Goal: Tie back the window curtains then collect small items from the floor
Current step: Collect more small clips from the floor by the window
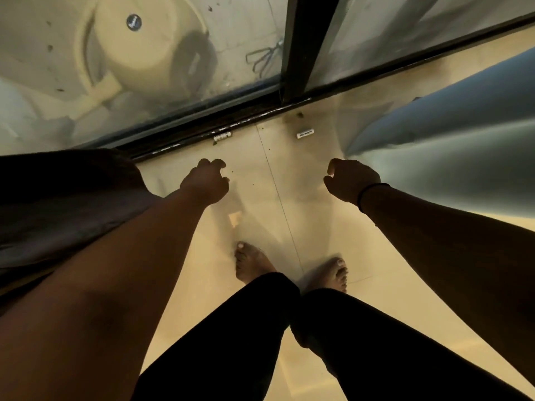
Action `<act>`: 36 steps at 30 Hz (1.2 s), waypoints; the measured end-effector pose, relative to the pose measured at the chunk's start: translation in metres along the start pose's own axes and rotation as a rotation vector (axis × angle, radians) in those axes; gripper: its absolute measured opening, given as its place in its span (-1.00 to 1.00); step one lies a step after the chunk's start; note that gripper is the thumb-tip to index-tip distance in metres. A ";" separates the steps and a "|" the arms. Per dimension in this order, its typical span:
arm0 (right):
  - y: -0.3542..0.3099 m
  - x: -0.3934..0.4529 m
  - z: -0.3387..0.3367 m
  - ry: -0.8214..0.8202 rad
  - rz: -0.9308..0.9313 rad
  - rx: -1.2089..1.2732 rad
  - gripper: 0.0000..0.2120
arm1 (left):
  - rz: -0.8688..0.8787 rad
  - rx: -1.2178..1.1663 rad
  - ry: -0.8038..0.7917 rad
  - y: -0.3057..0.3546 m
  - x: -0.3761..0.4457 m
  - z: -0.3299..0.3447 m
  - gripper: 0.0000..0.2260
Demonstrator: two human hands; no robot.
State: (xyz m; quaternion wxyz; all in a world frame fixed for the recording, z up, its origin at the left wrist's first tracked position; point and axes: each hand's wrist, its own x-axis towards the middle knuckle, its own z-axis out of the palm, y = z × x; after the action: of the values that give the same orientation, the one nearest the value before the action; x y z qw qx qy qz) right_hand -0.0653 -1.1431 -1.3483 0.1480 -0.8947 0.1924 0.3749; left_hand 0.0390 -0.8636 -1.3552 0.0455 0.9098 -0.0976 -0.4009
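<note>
Head view, looking straight down at a person standing barefoot on a glossy cream tile floor (318, 227) in front of a floor-length window (144, 68) with a dark frame.

Both arms reach forward and down. The left hand (207, 182) hangs above the floor with fingers loosely curled; it seems to hold nothing, though the fingertips are in shadow. The right hand (351, 179) is likewise loosely curled and appears empty, with a thin dark band at its wrist.

A pale blue curtain (448, 134) falls in smooth, soft folds at the right, its lower edge just beside the right hand. At the left edge lies dark, matte cloth (63, 204) in rumpled folds; whether it is a second curtain or clothing cannot be told. No tie-back is visible, so the curtain step cannot be judged done.

The small items are on the floor near the window track: a small white oblong with dark print (305, 133), a second white oblong (222, 136) against the track, and a tan square scrap (235, 219) nearer the feet, below the left hand. Dark crumbs dot the tile. None is picked up, so collecting appears yet to start.

Through the dusty glass, a round cream-coloured tank (136, 44) sits outside.
</note>
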 end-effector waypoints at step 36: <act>-0.009 0.107 0.048 0.176 -0.296 -0.258 -0.81 | 0.160 0.639 0.212 0.006 0.117 0.016 -0.80</act>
State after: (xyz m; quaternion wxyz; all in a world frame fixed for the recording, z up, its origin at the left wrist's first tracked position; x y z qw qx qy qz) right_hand -0.0213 -1.1412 -1.4575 0.0683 -0.9540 0.0217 0.2911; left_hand 0.1039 -0.8942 -1.4495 -0.2004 0.9042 -0.2838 -0.2484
